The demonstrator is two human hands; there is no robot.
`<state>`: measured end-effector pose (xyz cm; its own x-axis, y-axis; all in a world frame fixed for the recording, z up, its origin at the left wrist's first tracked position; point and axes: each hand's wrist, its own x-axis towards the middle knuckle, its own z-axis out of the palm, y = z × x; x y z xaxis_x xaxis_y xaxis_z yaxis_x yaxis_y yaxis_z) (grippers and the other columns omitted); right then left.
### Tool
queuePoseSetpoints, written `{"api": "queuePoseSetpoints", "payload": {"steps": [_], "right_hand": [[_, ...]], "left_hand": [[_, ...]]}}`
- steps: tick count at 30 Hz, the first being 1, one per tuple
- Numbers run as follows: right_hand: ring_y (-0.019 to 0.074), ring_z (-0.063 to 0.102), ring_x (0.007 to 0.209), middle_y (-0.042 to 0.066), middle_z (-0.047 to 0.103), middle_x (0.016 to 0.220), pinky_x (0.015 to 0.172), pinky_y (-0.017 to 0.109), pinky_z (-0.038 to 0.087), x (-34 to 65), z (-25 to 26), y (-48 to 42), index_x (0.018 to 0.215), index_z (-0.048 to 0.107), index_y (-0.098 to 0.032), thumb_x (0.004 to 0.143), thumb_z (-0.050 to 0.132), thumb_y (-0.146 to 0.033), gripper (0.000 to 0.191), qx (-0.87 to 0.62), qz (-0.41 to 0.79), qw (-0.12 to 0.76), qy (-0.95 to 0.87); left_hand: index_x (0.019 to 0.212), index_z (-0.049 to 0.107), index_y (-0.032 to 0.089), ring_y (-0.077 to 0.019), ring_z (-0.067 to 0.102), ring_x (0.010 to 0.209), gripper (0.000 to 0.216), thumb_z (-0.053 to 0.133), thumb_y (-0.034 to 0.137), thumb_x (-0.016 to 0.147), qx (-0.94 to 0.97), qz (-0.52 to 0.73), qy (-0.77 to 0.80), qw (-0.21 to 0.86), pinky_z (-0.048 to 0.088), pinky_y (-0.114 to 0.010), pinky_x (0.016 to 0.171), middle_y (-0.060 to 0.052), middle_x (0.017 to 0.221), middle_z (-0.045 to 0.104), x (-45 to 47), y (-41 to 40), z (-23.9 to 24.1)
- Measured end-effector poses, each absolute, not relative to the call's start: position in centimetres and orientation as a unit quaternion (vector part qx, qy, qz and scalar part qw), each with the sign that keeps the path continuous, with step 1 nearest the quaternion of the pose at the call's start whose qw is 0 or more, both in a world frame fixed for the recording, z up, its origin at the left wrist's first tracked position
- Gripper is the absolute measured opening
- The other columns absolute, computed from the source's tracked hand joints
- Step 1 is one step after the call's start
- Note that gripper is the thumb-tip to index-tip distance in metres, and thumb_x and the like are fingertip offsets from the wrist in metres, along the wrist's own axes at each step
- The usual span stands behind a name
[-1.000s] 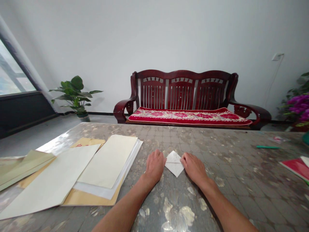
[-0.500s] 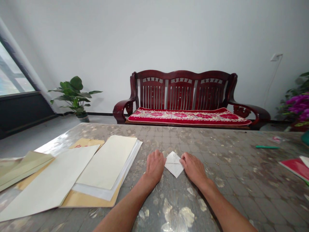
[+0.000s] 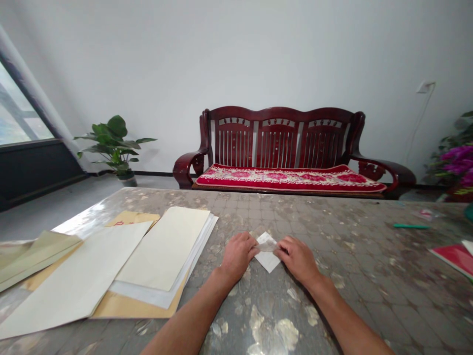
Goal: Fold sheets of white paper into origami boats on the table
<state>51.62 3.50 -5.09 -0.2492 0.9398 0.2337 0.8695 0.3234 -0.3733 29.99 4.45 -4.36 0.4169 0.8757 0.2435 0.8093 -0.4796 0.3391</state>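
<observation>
A small white folded paper (image 3: 267,252) lies on the patterned table (image 3: 332,296) in front of me, in a diamond shape. My left hand (image 3: 237,254) pinches its left corner, fingers curled. On the other side my right hand (image 3: 298,257) grips the right corner, fingers curled too. Between the two hands a flap across the paper's middle is lifted and looks blurred. Both forearms reach in from the bottom edge.
A stack of cream and white sheets (image 3: 166,251) on a brown envelope (image 3: 133,303) lies at the left. A green pen (image 3: 410,226) and a red booklet (image 3: 454,257) sit at the right. Behind the table stand a dark wooden bench (image 3: 284,148) and a potted plant (image 3: 114,143).
Both hands have closed in on the paper's corners and lifted a flap across its middle; before, the paper lay flat between them.
</observation>
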Motion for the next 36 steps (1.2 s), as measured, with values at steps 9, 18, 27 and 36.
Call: {"api": "queuePoseSetpoints", "payload": {"steps": [9,18,27,36], "right_hand": [[0.0184,0.059,0.089,0.002,0.064,0.091,0.073,0.029,0.032,51.3,-4.9,4.1,0.085,0.062,-0.022,0.096,0.049,-0.032,0.02,-0.595,0.041,0.141,-0.79],[0.018,0.059,0.085,0.003,0.064,0.09,0.069,0.029,0.033,51.3,-5.1,4.1,0.085,0.059,-0.022,0.095,0.049,-0.032,0.017,-0.619,0.048,0.169,-0.766],[0.018,0.057,0.086,0.003,0.061,0.091,0.072,0.028,0.036,51.6,-5.6,4.3,0.088,0.058,-0.022,0.094,0.047,-0.031,0.016,-0.607,0.058,0.208,-0.765],[0.0175,0.057,0.088,0.003,0.06,0.092,0.074,0.026,0.039,51.9,-5.1,3.6,0.087,0.062,-0.023,0.095,0.045,-0.026,0.019,-0.563,0.076,0.203,-0.798]], "left_hand": [[0.073,0.064,0.02,-0.0161,0.06,0.082,0.017,0.063,0.027,0.088,0.781,0.21,0.577,0.115,0.037,-0.025,0.072,-0.001,0.081,0.066,30.3,5.0,-4.6],[0.084,0.064,0.021,-0.0181,0.063,0.09,0.016,0.057,0.032,0.092,0.779,0.143,0.601,0.107,0.039,-0.026,0.074,-0.003,0.092,0.069,30.4,5.1,-3.8],[0.095,0.064,0.02,-0.0211,0.062,0.095,0.018,0.051,0.032,0.096,0.771,0.117,0.623,0.064,0.043,-0.03,0.08,-0.006,0.101,0.067,30.9,4.9,-3.9],[0.097,0.069,0.024,-0.0171,0.06,0.095,0.014,0.056,0.027,0.093,0.813,0.213,0.531,0.111,0.041,-0.025,0.081,-0.002,0.097,0.065,29.6,4.8,-4.7]]}}
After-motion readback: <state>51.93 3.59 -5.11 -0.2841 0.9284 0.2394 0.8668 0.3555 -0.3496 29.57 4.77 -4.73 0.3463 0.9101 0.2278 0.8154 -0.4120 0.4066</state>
